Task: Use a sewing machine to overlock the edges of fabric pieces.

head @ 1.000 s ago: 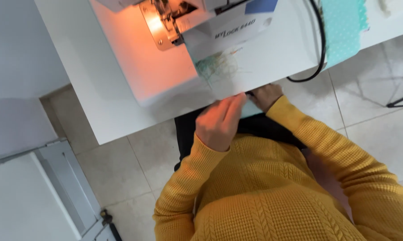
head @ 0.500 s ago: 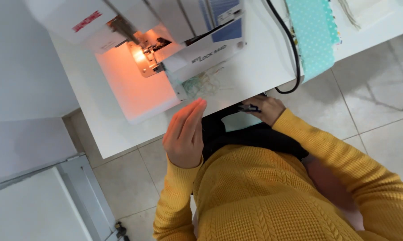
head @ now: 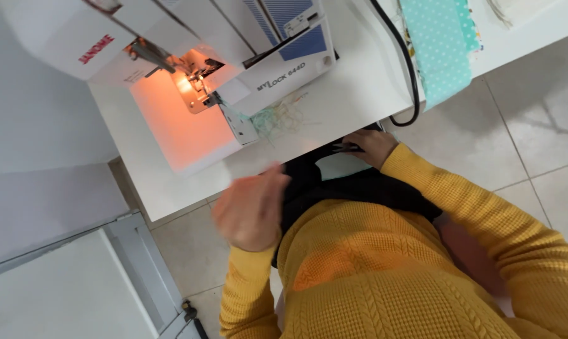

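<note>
**Meanwhile, at the serger: one hand up, one at the table edge**

Seen from above, my left hand (head: 251,210) hangs blurred in the lower-middle of the frame, below the white table's (head: 353,94) front edge and over the tiled floor (head: 535,119). It is loosely open, fingers together and slightly curled, holding nothing and touching nothing.

My right hand (head: 373,145) sits at centre-right, at the table's near edge, fingers bent around a small dark metal tool (head: 347,149) that may be scissors or snips; I cannot tell which. Just below it, a pale teal piece of fabric (head: 342,166) lies on the dark cloth (head: 359,188) across my lap, touching the hand's underside.

At upper centre stands the white overlock sewing machine (head: 171,50), its lamp casting an orange glow over the needle area and the pale bed beneath. A tangle of teal thread trimmings (head: 278,118) lies on the table just in front of the machine, between it and my right hand. A black power cord (head: 409,69) loops down the table at upper right, beside a strip of teal polka-dot fabric (head: 438,44) hanging over the edge. My mustard knitted sweater (head: 391,276) fills the lower right.
</note>
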